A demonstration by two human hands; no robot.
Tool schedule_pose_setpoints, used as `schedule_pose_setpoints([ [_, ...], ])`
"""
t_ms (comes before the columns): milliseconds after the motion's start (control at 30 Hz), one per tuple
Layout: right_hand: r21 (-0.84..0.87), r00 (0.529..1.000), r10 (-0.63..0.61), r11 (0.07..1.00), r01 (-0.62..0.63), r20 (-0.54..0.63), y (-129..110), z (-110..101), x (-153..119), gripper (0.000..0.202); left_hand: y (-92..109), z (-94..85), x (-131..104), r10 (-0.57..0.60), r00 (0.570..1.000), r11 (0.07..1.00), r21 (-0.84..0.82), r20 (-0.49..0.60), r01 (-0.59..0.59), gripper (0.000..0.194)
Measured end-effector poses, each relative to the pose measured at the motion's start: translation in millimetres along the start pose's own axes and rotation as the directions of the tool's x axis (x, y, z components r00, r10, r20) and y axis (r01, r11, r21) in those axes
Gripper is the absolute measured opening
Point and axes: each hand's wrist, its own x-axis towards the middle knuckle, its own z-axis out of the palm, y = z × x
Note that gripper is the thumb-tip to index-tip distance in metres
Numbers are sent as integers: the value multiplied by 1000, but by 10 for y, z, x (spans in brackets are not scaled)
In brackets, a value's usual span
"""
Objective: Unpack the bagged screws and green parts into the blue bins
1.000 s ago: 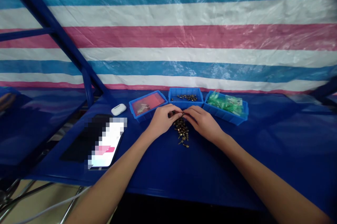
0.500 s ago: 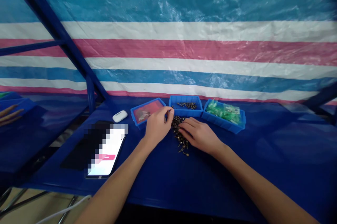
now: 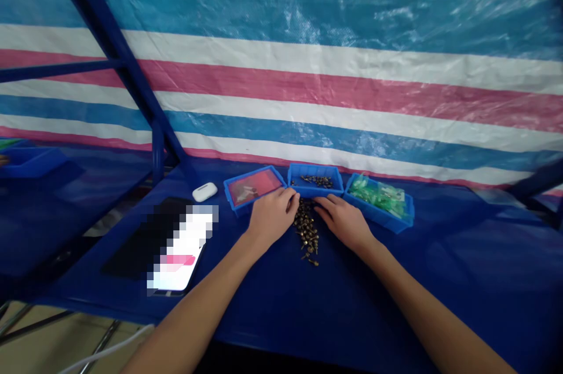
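Note:
A pile of small brass-coloured metal pieces (image 3: 307, 232) lies on the blue table in front of the middle blue bin (image 3: 315, 190), which holds more such pieces. At the pile's left edge is my left hand (image 3: 273, 214), its fingers curled and pressed together; what they hold, if anything, is too small to see. My right hand (image 3: 345, 220) rests at the upper right of the pile, fingers bent, their tips near the pieces and the bin's front. Whether it pinches a piece cannot be made out.
A blue bin with a red sheet and small items (image 3: 256, 186) stands left, one with green plastic packets (image 3: 380, 198) right. Further left are a white case (image 3: 204, 191), a lit phone (image 3: 182, 251) and a dark flat object (image 3: 136, 245). Behind hangs a striped sheet (image 3: 308, 92).
My right hand has drawn back from the pile's middle toward its upper right, uncovering more pieces. My left fingertips have lowered to the pile. The view has tilted slightly; the other person's hand is mostly out of view.

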Motion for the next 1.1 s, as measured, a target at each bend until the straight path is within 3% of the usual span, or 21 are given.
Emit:
schedule_pose_setpoints([
  [233,5,999,5,1000,-5,38,-63,49,84,18,2,4,-1,-14,999,1000,-17,29,14,26],
  [400,188,998,16,982,-3,-68,-46,6,-25,20,-10,24,2,-1,997,996,-86,75,7,22],
  [567,467,976,47,882,60,-214,-69,-45,-67,17,15,53,29,27,983,923,-383,183,46,25],
  [733,640,980,0,757,130,-198,-99,-66,-49,14,36,61,59,5,949,762,-615,316,201,32],
  [833,657,983,3,744,120,-183,-93,-50,-49,14,31,54,63,26,942,732,-648,334,209,25],
  [967,597,980,43,798,83,-194,-67,-22,-59,20,2,66,61,12,947,700,-679,322,222,22],
  [1100,463,980,-77,873,156,-185,-55,-27,-74,21,-39,102,54,-17,950,697,-677,311,234,22],
])
